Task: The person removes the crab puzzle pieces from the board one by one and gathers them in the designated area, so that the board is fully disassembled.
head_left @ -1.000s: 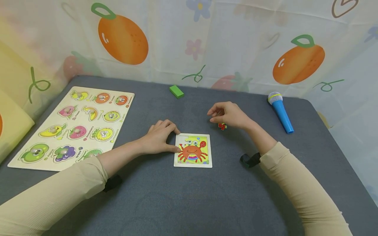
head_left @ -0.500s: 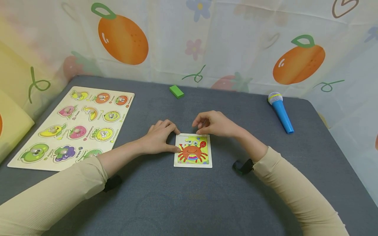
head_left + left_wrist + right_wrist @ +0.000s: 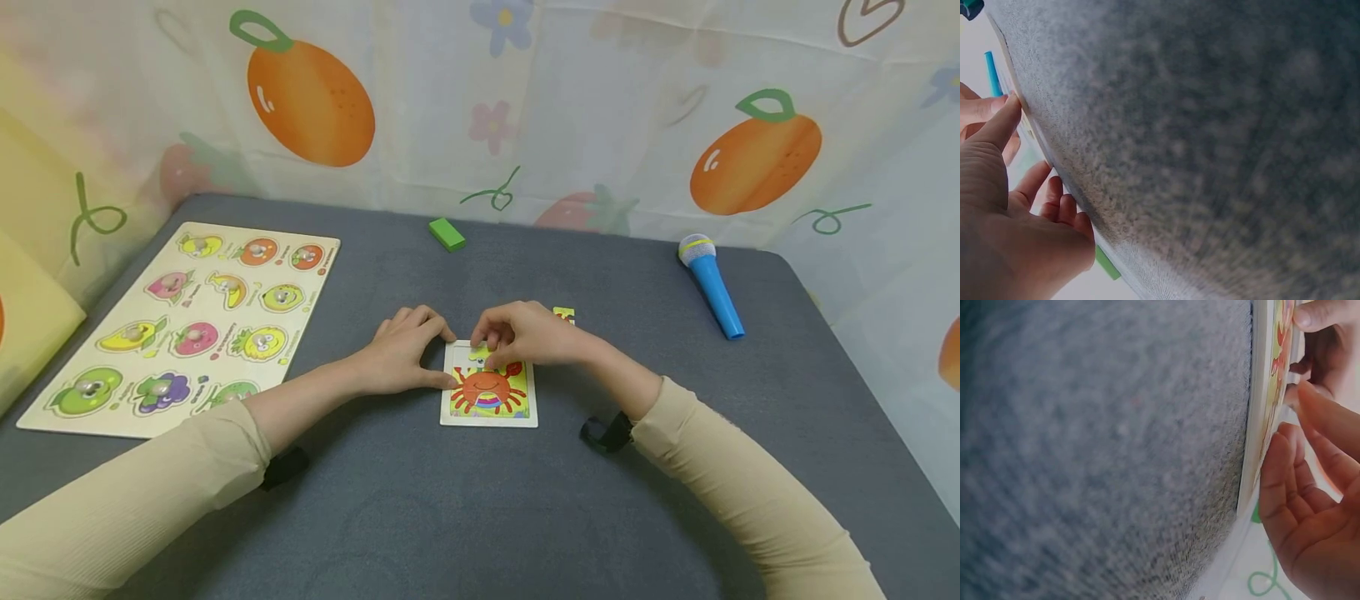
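Observation:
A small square crab puzzle (image 3: 489,421) lies on the grey table, its red crab facing up in a pale frame. My left hand (image 3: 401,354) rests at its left side, with thumb and index fingertip touching the frame near the upper left corner. Over the puzzle's top edge is my right hand (image 3: 525,333), its fingertips bent down close to the yellow upper pieces. In the right wrist view, the right-hand fingers (image 3: 1275,469) are loosely bent and nothing shows between them and the thumb. A loose yellow-and-red puzzle piece (image 3: 564,314) lies behind the right hand, partly hidden.
A wooden fruit peg board (image 3: 300,350) lies on the left, beyond the left forearm. Near the back edge sits a green block (image 3: 447,234). A blue toy microphone (image 3: 716,296) lies at the right. A fruit-print curtain (image 3: 420,108) hangs behind the table.
My right hand has moved left and toward me, from above the loose piece to the puzzle's top edge. The left hand stays at the frame. The loose piece shows again behind the right hand.

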{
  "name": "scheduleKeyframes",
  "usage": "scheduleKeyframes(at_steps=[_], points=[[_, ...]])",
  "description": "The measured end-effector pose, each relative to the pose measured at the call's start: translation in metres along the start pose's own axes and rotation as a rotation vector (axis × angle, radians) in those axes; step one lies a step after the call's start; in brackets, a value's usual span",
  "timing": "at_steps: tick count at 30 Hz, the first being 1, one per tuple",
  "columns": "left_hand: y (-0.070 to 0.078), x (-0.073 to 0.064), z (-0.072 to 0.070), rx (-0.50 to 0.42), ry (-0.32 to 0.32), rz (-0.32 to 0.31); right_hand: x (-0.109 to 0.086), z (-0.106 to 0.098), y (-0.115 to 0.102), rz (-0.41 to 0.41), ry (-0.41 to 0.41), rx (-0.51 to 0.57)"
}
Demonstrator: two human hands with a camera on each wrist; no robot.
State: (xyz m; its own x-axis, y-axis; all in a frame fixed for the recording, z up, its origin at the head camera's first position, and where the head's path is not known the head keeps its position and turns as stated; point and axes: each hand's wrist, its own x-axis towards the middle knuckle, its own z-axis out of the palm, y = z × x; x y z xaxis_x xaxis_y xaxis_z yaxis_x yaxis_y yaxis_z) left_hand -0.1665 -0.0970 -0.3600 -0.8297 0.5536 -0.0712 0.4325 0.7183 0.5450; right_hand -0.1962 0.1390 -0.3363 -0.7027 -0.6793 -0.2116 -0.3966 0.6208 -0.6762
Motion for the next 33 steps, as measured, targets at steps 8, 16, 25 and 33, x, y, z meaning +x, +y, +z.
scheduleKeyframes(at_steps=[8, 16, 25, 33], points=[[0.0005, 0.0008, 0.0027, -0.015, 0.024, 0.053, -0.0015, 0.0021, 0.0008, 0.008, -0.014, -0.013], [0.0006, 0.0016, 0.0036, -0.07, 0.06, 0.141, -0.0003, 0.0029, 0.0021, -0.011, -0.015, -0.03], [0.0, 0.0035, 0.0029, -0.091, 0.047, 0.133, -0.0012, 0.0028, -0.0001, 0.007, -0.033, -0.034], [-0.0008, 0.0029, 0.0027, -0.103, 0.042, 0.131, 0.0013, 0.0044, 0.0014, 0.001, -0.044, -0.049]])
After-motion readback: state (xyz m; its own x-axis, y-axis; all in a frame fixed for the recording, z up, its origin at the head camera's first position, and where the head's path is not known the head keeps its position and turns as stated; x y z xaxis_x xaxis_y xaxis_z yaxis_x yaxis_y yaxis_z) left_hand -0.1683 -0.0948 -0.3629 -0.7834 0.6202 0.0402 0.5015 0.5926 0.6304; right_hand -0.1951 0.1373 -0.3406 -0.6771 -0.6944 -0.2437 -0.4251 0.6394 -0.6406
